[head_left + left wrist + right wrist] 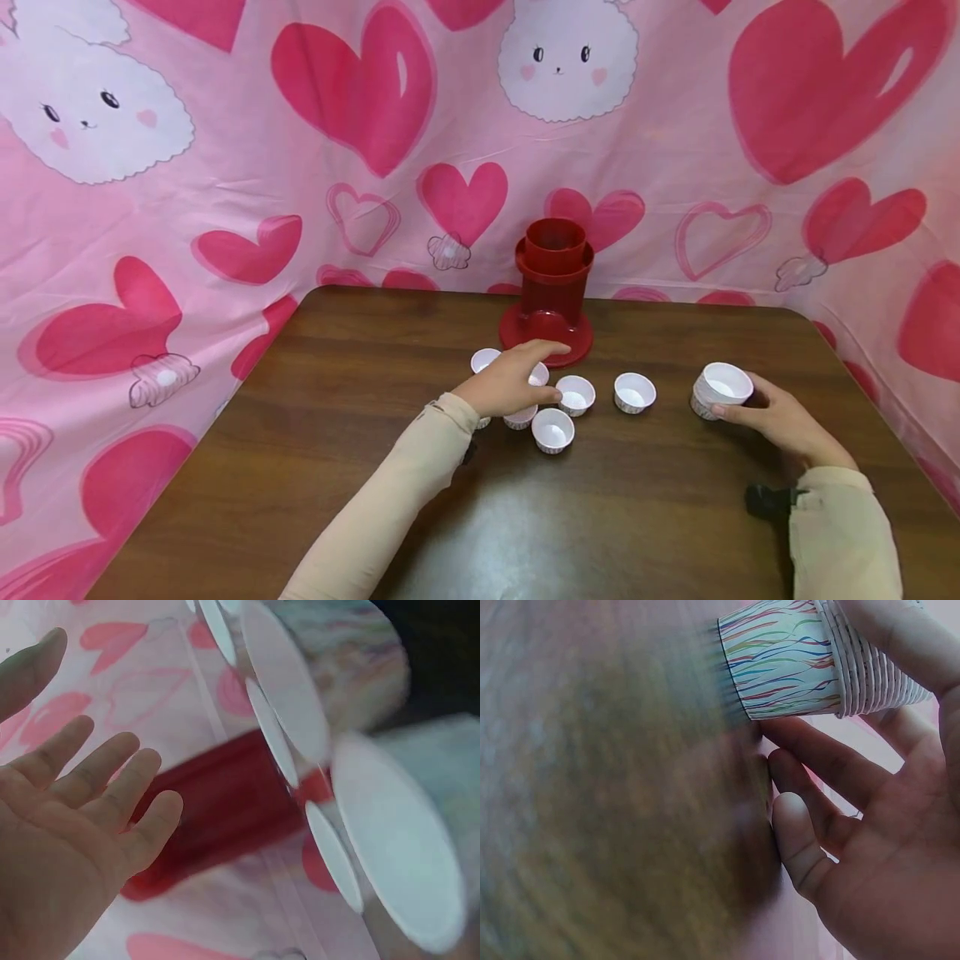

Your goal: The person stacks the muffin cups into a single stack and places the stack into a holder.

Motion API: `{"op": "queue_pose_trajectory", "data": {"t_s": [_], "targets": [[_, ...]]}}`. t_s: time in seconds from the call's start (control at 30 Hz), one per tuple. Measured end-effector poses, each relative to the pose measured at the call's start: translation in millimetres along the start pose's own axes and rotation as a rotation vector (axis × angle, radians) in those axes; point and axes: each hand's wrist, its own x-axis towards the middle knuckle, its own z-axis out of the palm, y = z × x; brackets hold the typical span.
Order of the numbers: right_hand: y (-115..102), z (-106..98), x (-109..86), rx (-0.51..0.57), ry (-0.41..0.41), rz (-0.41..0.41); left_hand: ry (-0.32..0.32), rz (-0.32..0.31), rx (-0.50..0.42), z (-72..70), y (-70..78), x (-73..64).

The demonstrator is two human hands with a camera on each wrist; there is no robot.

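Observation:
My right hand (798, 429) grips a stack of nested white paper baking cups (707, 397) at the right side of the table. In the right wrist view the stack (784, 667) shows multicoloured wavy lines and several layered rims between thumb and fingers. My left hand (510, 383) hovers over a cluster of single cups, fingers spread and holding nothing, partly hiding some. The front cup (553, 431) and another cup (576, 396) show beside it. Between the cluster and the stack stands a lone cup (634, 393).
Behind the cluster stands a red plastic cylinder on a round base (553, 292), near the table's back edge. The brown wooden table (300, 467) is backed by a pink cloth (465, 108) with hearts and rabbit faces.

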Motion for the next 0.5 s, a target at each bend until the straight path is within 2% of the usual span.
{"op": "queue_pose_trajectory", "data": {"t_s": [0.3, 0.5], "targets": [[1.0, 0.9, -1.4, 0.000, 0.011, -0.016, 0.106, -0.048, -0.044, -15.7, -32.2, -46.3], [0.9, -1.7, -1.1, -0.021, -0.012, 0.008, 0.186, -0.062, -0.039, -21.1, -45.6, -70.6]]}}
